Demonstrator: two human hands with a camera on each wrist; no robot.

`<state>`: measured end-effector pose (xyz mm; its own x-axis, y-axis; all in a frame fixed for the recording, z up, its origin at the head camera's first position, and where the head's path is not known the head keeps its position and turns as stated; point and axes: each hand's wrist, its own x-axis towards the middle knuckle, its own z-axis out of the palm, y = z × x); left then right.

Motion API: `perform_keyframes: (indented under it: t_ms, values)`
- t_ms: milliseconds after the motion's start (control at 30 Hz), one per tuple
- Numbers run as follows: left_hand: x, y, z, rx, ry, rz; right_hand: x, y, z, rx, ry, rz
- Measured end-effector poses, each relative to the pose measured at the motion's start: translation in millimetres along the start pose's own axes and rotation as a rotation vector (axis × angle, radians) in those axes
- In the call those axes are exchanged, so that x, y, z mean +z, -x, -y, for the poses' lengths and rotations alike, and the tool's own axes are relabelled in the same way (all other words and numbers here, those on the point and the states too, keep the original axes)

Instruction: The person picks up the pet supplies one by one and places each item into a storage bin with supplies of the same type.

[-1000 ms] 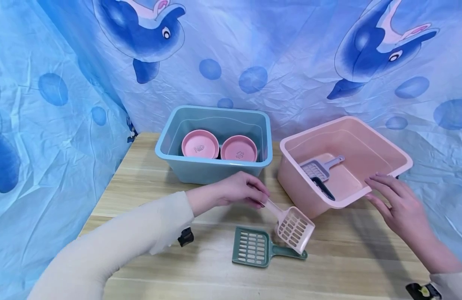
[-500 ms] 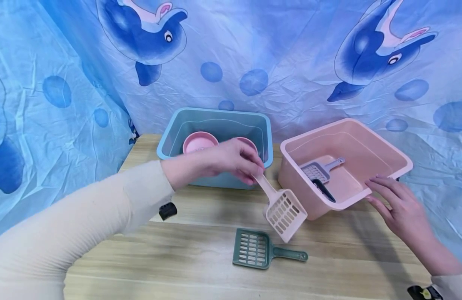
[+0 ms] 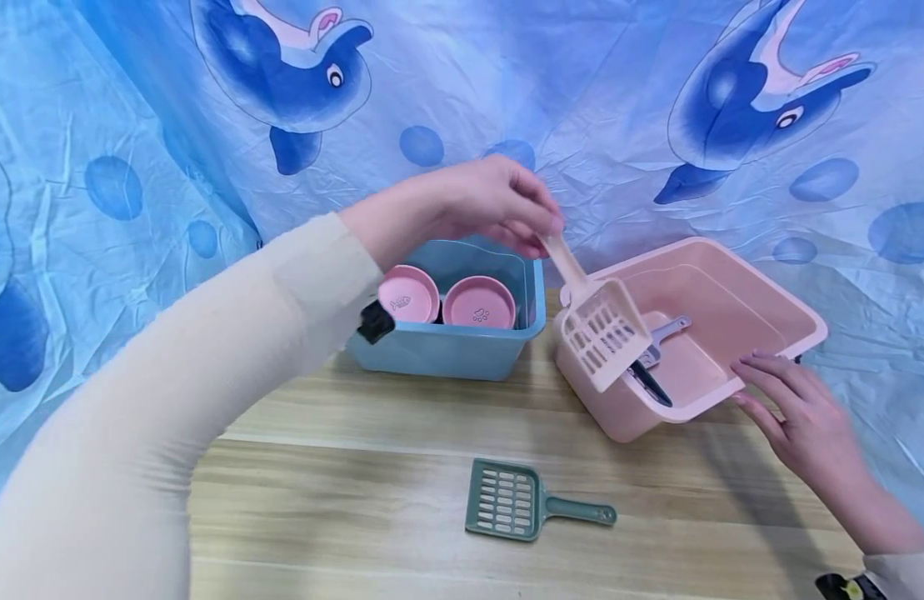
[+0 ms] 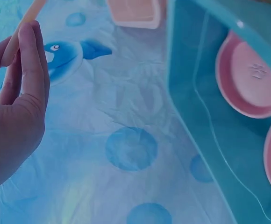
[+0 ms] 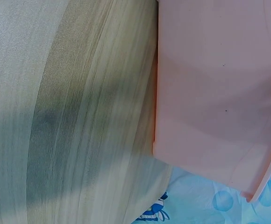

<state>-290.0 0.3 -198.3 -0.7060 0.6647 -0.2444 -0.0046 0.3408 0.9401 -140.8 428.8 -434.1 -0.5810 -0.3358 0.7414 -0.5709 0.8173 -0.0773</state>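
Note:
My left hand (image 3: 499, 204) pinches the end of the handle of a pale pink litter scoop (image 3: 607, 333), raised with its slotted head hanging over the near left rim of a pink litter box (image 3: 607, 400). Inside that box lie a lilac scoop (image 3: 671, 327) and a dark handled thing (image 3: 651, 385), partly covered by the pink scoop in the head view. My right hand (image 3: 799, 408) grips the box's near right rim, fingers over the edge and thumb outside. A green scoop (image 3: 505, 498) lies flat on the table in front.
A blue bin (image 3: 439, 354) stands at the back left, with two pink bowls (image 3: 480, 302) in it. Behind the wooden table (image 3: 342, 517) hangs a blue dolphin-print cloth (image 3: 581, 108). My left forearm (image 3: 229, 333) crosses in front of the bin's left side.
My left hand has lifted the pink scoop off the table area, up and rightward to the pink litter box. My right hand keeps its place on the rim.

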Motion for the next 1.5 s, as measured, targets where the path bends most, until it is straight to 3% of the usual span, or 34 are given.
perform_keyframes:
  t_ms: [133,267,567,700,833,933,1200,1333,1500]
  values:
    - [4.3,-27.0,-5.6,0.013,0.043,-0.018,1.7,-0.7,0.5,-0.013,0.008,-0.010]
    - [15.9,-56.2,-1.1,0.016,0.143,-0.072,3.0,-1.2,1.3,-0.018,0.007,-0.008]
    - [61.4,-121.7,24.5,-0.017,0.286,-0.200,3.3,0.1,1.9,-0.004,0.004,-0.002]
    - [81.3,-141.5,37.1,-0.035,0.315,-0.223,3.7,0.0,1.3,-0.011,-0.004,-0.016]
    - [99.7,-151.7,47.7,-0.061,0.280,-0.235,2.7,-0.1,1.5,-0.012,-0.005,-0.018]
    - [112.5,-156.4,53.9,-0.073,0.201,-0.269,2.1,-0.4,1.6,-0.011,-0.004,-0.018]
    - [135.0,-163.9,62.2,-0.109,0.091,-0.287,3.2,0.6,-0.8,-0.016,-0.010,-0.021]
    - [137.0,-162.4,60.0,-0.124,0.048,-0.279,3.3,1.6,-2.7,-0.012,-0.006,-0.018]
    - [125.3,-155.2,52.1,-0.092,0.006,-0.224,3.4,2.1,-5.4,-0.014,0.000,-0.023]
